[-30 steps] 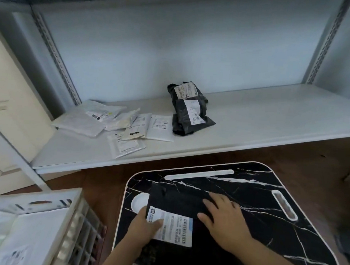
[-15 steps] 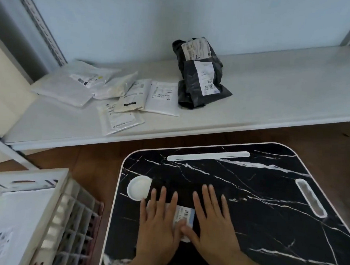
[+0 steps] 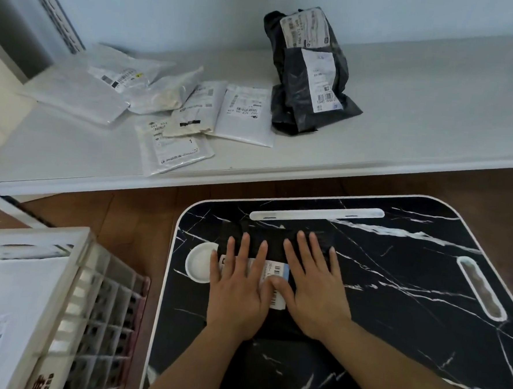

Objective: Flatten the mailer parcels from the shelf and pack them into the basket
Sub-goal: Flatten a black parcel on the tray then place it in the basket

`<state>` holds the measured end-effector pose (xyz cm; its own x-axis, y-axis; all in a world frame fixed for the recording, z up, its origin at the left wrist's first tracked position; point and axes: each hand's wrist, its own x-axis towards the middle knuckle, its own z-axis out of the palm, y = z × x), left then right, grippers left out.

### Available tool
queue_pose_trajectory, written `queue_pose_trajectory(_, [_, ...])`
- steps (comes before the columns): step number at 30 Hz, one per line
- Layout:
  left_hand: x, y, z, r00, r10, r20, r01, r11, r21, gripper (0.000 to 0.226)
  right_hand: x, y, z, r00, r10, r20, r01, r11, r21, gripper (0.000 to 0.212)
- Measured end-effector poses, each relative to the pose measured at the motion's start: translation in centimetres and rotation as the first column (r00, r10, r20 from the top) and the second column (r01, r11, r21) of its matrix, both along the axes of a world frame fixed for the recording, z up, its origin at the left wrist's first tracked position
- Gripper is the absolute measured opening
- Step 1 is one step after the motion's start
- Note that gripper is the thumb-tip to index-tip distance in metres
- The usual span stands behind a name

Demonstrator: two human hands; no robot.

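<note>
black poly mailer [image 3: 271, 324] lies flat on the marble-look lap desk [image 3: 393, 293], hard to see against the dark top, its white shipping label [image 3: 275, 278] peeking out between my hands. left hand [image 3: 237, 292] and right hand [image 3: 312, 291] are both palm-down on it, fingers straight and spread, thumbs nearly touching over the label. neither hand grasps anything, just pressing.

handling guess: thin soft plastic film, light, floppy, probably slick on that smooth top, so it could slide or puff back up once the pressure comes off. nothing fragile to judge by how flat it sits. i'd take it by pinching an edge or corner, near side looks easiest, other hand sliding under so it doesn't fold over on the way.

basket [image 3: 71, 303] is off the desk's left edge, near, with a white mailer [image 3: 11, 305] already lying flat in it. goes on top of that, i reckon.

on the shelf [image 3: 434, 121] still to do: a lumpy black parcel [image 3: 307, 74] with two labels, and left of it a loose overlapping pile of white and clear mailers [image 3: 164, 110]. round white cup recess [image 3: 198, 261] just beside my left hand.
</note>
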<state>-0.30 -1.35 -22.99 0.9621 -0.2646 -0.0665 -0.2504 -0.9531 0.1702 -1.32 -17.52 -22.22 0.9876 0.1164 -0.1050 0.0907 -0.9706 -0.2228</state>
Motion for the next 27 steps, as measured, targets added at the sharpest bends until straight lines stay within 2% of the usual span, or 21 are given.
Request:
queue_pose_trajectory(4, [0.3, -0.3, -0.1, 1.0, -0.006, 0.011, 0.006, 1.0, 0.019, 0.06, 0.4, 0.0, -0.7, 1.0, -0.017, 0.022, 0.018, 0.999, -0.05, 0.064])
queue_pose_trajectory(11, [0.5, -0.3, -0.5, 1.0, -0.015, -0.008, 0.015, 0.998, 0.056, 0.057, 0.4, 0.2, -0.6, 0.999, -0.024, -0.028, 0.022, 0.996, -0.091, 0.056])
queue_pose_trajectory(16, [0.6, -0.4, -0.1, 0.999, -0.009, -0.05, 0.014, 0.996, 0.093, 0.059, 0.6, 0.0, -0.1, 0.997, 0.001, -0.075, -0.003, 0.999, -0.033, 0.07])
queue_pose_trajectory(22, [0.7, -0.6, 0.2, 0.993, 0.002, -0.12, 0.013, 0.992, 0.124, 0.062, 0.9, 0.2, 0.3, 0.992, -0.004, -0.127, -0.002, 0.999, -0.052, 0.078])
queue_pose_trajectory(27, [0.8, -1.0, 1.0, 0.99, -0.014, -0.139, 0.03, 0.993, 0.116, 0.081, 1.1, 0.2, 0.3, 0.988, -0.01, -0.151, 0.002, 0.998, -0.055, 0.08])
